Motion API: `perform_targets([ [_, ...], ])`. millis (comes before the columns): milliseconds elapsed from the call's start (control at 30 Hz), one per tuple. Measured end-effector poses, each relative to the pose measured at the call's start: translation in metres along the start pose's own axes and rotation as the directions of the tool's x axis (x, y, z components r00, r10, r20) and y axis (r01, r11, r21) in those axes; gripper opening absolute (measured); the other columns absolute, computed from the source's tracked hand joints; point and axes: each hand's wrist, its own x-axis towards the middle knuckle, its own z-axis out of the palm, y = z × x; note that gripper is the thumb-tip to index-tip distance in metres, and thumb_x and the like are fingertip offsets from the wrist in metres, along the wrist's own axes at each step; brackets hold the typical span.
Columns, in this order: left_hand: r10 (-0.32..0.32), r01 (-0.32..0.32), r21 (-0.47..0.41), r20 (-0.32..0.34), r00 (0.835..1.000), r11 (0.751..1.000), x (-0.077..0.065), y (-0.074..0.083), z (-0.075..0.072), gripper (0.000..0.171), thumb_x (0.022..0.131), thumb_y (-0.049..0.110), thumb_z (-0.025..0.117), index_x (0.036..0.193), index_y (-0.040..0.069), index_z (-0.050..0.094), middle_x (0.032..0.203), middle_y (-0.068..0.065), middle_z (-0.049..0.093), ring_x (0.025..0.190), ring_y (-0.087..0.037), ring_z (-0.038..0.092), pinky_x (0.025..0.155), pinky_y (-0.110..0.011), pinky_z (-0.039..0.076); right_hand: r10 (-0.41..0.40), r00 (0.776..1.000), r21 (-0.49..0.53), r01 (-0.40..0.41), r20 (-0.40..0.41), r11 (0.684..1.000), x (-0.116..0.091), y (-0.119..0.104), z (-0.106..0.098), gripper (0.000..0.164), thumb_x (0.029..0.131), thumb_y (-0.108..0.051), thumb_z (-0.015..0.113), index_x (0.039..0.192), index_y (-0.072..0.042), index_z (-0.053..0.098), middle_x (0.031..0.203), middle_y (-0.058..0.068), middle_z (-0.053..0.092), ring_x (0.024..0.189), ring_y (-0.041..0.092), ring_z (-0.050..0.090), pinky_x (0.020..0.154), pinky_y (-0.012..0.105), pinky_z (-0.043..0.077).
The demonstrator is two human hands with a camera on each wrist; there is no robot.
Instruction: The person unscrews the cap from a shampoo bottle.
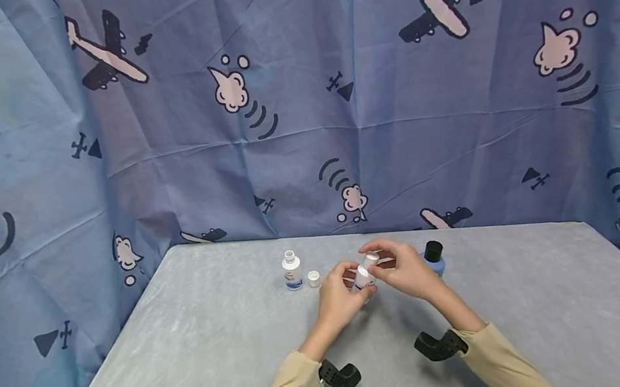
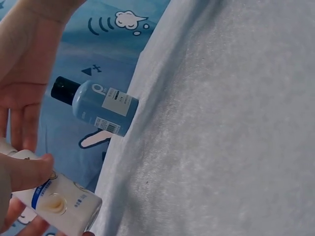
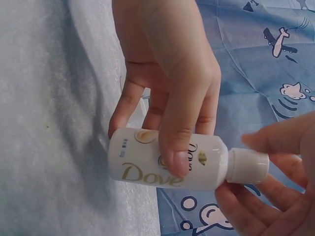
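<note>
My left hand (image 1: 337, 294) grips a white Dove bottle (image 3: 142, 160) around its body, thumb across the label. The bottle is tilted and held above the table. At its neck is a white cap (image 3: 248, 166), which the fingers of my right hand (image 1: 410, 270) pinch. How tightly the cap sits cannot be told. To the left on the table stands another small white bottle (image 1: 293, 274), its neck uncapped. A loose white cap (image 1: 314, 279) lies beside it. Behind my right hand is a blue bottle (image 2: 103, 105) with a black cap, partly hidden in the head view.
The table (image 1: 200, 341) has a pale grey cloth cover. A blue curtain (image 1: 286, 111) printed with planes and clouds hangs behind it and along both sides. Each wrist wears a black camera mount (image 1: 340, 376).
</note>
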Motion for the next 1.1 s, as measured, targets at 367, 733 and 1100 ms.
perform_targets([
  [367, -0.02, 0.022, 0.074, -0.028, 0.999, 0.997, 0.002, 0.0025, -0.0023, 0.045, 0.067, 0.022, 0.085, 0.104, 0.01, 0.064, 0.091, -0.005, 0.068, 0.078, -0.012, 0.061, 0.07, -0.02, 0.047, 0.127, 0.987, -0.093, -0.137, -0.102, 0.986, 0.0057, -0.0033, 0.0023, 0.034, 0.089, -0.027, 0.069, 0.115, -0.006, 0.065, 0.111, 0.014, 0.068, 0.095, 0.029, 0.066, 0.077, 0.039, 0.056],
  [733, 0.02, -0.015, 0.098, -0.055, 0.998, 0.995, 0.003, 0.0035, -0.0026, 0.041, 0.07, 0.019, 0.083, 0.106, 0.012, 0.064, 0.094, -0.005, 0.068, 0.081, -0.015, 0.061, 0.072, -0.023, 0.047, 0.19, 0.967, -0.127, -0.213, -0.167, 0.969, 0.0089, -0.0057, 0.0047, 0.028, 0.085, -0.022, 0.072, 0.107, -0.005, 0.068, 0.101, 0.015, 0.069, 0.079, 0.022, 0.065, 0.06, 0.025, 0.05],
  [1100, 0.023, -0.023, 0.046, -0.007, 1.0, 0.999, 0.0016, 0.0017, -0.001, 0.04, 0.076, 0.013, 0.077, 0.113, 0.007, 0.064, 0.095, -0.01, 0.07, 0.082, -0.018, 0.062, 0.073, -0.024, 0.048, 0.084, 0.991, -0.102, -0.095, -0.109, 0.99, 0.0073, -0.0037, 0.0043, 0.026, 0.087, -0.008, 0.067, 0.113, -0.008, 0.068, 0.116, 0.015, 0.065, 0.094, 0.031, 0.068, 0.075, 0.04, 0.058],
])
